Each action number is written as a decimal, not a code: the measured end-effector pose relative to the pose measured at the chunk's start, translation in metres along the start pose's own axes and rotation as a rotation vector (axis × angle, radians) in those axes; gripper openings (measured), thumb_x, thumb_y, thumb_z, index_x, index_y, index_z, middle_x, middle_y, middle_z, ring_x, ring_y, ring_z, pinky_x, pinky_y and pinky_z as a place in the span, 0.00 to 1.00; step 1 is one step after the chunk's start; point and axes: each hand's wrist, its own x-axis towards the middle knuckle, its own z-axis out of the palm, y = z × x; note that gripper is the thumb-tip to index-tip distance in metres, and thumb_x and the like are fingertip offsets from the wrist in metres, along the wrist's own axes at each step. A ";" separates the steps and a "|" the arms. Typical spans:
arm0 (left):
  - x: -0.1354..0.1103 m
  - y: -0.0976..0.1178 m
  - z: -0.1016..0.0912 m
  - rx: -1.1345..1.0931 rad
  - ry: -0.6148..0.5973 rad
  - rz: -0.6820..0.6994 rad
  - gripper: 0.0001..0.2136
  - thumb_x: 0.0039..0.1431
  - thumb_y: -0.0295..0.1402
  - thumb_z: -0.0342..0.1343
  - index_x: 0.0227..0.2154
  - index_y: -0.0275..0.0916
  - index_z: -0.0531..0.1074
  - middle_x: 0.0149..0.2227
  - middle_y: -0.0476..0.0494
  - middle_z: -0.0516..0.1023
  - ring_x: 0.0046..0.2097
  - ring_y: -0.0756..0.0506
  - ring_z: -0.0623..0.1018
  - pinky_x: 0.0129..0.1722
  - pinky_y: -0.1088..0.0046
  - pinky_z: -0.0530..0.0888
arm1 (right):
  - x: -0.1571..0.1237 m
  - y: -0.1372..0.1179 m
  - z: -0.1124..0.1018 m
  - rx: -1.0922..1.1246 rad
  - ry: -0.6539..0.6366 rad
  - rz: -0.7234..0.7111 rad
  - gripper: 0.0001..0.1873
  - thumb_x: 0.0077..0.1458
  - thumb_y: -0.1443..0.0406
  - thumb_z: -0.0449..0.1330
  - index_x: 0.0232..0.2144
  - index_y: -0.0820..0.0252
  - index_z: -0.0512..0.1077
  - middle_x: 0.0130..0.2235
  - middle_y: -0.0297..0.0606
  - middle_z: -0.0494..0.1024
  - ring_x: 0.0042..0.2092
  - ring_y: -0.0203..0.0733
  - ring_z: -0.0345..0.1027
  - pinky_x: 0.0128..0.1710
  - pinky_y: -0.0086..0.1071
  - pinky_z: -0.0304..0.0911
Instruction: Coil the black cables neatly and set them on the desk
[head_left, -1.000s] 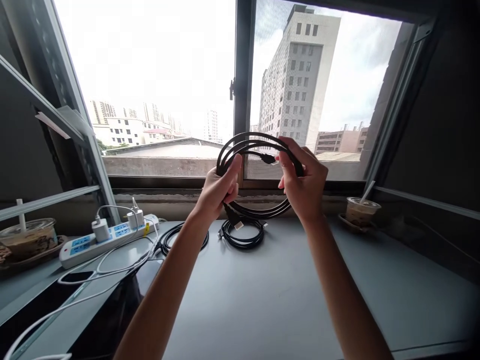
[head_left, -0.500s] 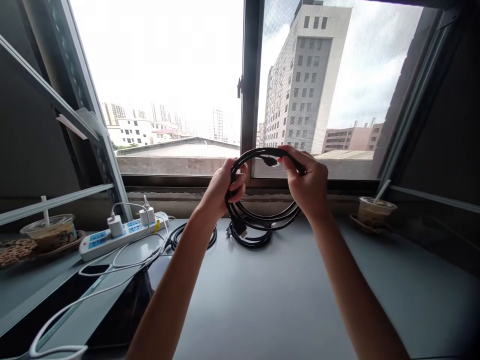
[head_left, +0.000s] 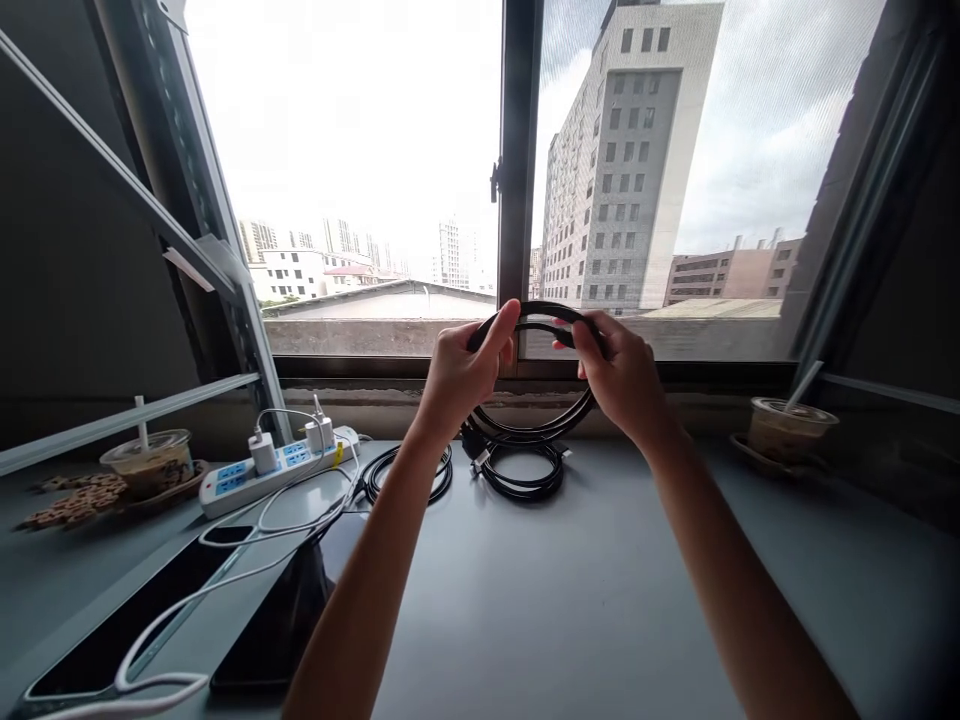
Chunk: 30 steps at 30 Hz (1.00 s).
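Observation:
I hold a coiled black cable [head_left: 534, 428] upright in front of the window, above the grey desk [head_left: 570, 600]. My left hand [head_left: 463, 375] is closed round the coil's left side. My right hand [head_left: 621, 375] is closed on its upper right, pinching the loose cable end against the top of the loop. A plug hangs from the coil's lower left. Below it, two more coiled black cables lie flat on the desk, one [head_left: 523, 472] straight under the held coil and one [head_left: 405, 472] to its left.
A white power strip [head_left: 277, 468] with chargers and white leads sits at the left. Two dark phones [head_left: 127, 630] lie at the near left. A drink cup with straw [head_left: 148, 462] stands far left, another cup [head_left: 789, 425] at the right by the window sill.
The coil has come lower and both hands have closed nearer together at its top. The camera has turned, so everything sits further right in the picture.

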 end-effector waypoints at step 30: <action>0.010 -0.012 -0.009 -0.512 -0.305 -0.391 0.18 0.57 0.41 0.50 0.16 0.35 0.61 0.11 0.59 0.46 0.13 0.60 0.47 0.11 0.83 0.46 | -0.008 -0.010 -0.008 -0.428 0.038 -0.383 0.14 0.57 0.55 0.52 0.42 0.48 0.72 0.45 0.30 0.74 0.37 0.36 0.70 0.27 0.27 0.58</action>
